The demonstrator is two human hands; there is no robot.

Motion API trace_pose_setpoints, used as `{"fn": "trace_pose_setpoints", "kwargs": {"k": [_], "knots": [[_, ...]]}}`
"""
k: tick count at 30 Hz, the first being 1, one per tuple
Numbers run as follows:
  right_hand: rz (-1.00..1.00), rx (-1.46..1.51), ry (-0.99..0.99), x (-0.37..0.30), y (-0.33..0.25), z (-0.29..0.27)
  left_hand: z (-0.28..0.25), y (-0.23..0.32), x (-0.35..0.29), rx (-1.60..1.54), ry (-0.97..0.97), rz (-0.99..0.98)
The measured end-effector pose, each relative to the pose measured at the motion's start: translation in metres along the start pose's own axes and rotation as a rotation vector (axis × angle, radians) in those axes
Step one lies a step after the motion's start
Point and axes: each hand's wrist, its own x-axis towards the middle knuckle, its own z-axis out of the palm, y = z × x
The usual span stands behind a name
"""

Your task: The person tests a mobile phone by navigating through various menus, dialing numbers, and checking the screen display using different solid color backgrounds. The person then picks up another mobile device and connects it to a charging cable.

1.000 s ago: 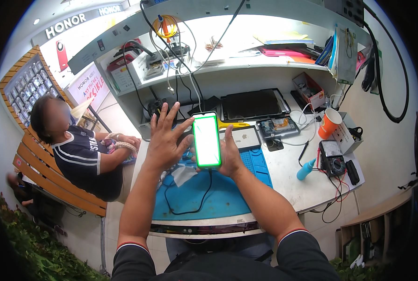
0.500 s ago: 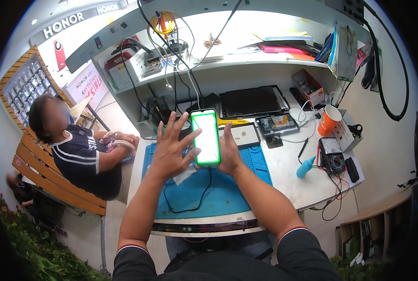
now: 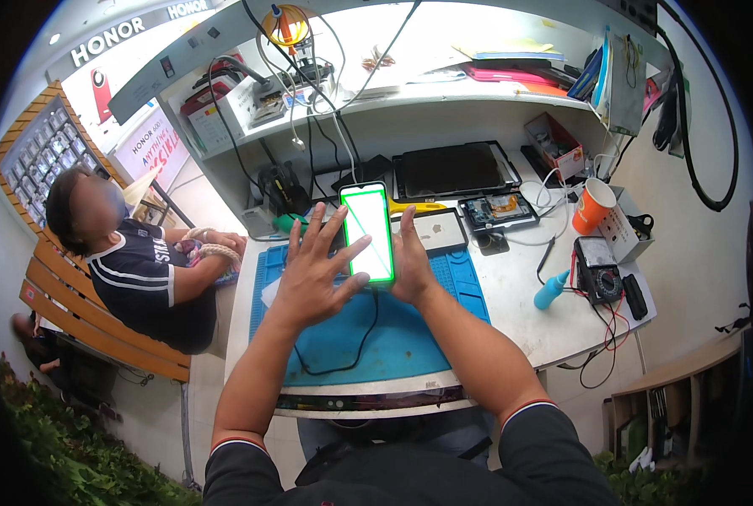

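Note:
A smartphone (image 3: 371, 219) stands tilted up above the blue work mat (image 3: 385, 350). Its lit screen is white with a green border and thin green lines crossing it. My right hand (image 3: 412, 268) holds the phone along its right side, thumb up beside the edge; the fingers behind it are hidden. My left hand (image 3: 311, 282) is open with fingers spread, its fingertips at the screen's left and lower part; whether they all touch is unclear. A black cable (image 3: 370, 327) runs from the phone's lower end in a loop over the mat.
Behind the phone lie a black display panel (image 3: 457, 175), an opened device (image 3: 499, 212) and a yellow-handled tool (image 3: 419, 207). To the right stand an orange cup (image 3: 594, 207), a blue squeeze bottle (image 3: 550, 291) and a multimeter (image 3: 600, 274). Another person (image 3: 153, 270) sits at the left.
The phone sits slightly higher in view and leans more to the left. Fewer green lines show on its screen. My left fingers have shifted a little over it; the right hand keeps its hold.

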Motion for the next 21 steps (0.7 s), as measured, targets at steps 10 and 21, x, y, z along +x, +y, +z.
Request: {"fn": "trace_pose_setpoints", "kwargs": {"k": [10,21], "knots": [[0.028,0.075,0.032,-0.001,-0.002,0.001,0.006,0.017,-0.013,-0.025,-0.056,0.049],[0.06,0.006,0.086,0.0,0.0,-0.007,0.011,0.042,-0.03,-0.103,-0.107,0.073]]}}
